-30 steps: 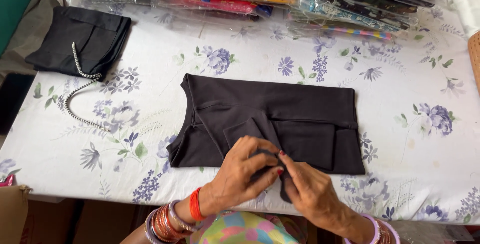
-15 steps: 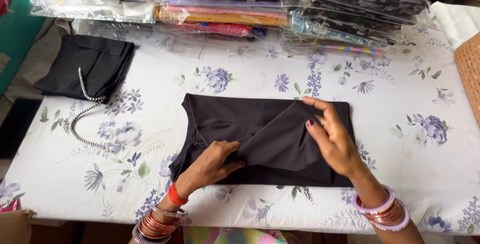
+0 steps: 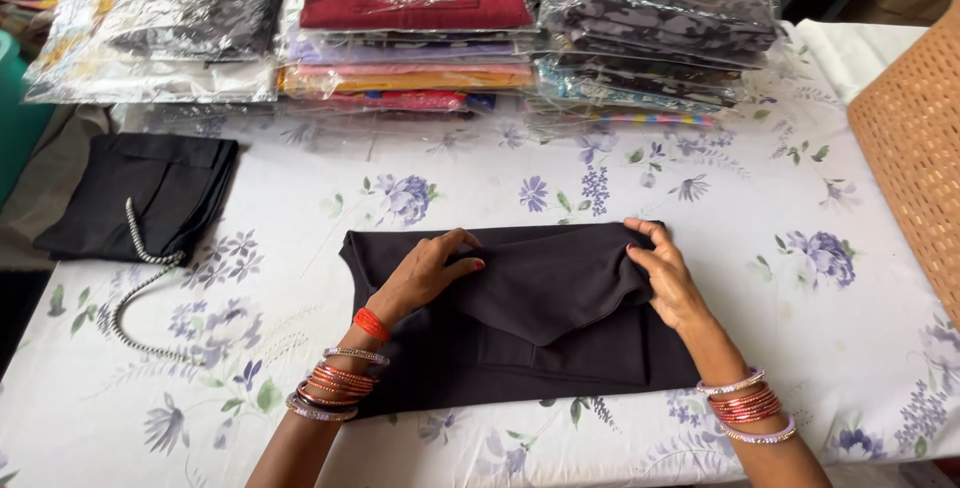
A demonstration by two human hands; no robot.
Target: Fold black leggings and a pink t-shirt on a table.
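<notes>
Clearly soft and light, the dark brown folded garment (image 3: 540, 318) lies flat at the middle of the floral tablecloth (image 3: 300, 188); it looks limp and best held at its edges. Left hand (image 3: 425, 273) presses the top fold, fingers together; right hand (image 3: 665, 273) pinches the upper right corner.

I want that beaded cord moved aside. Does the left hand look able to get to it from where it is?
Probably yes: the left hand rests on the dark garment, and only bare tablecloth lies between it and the beaded cord.
</notes>
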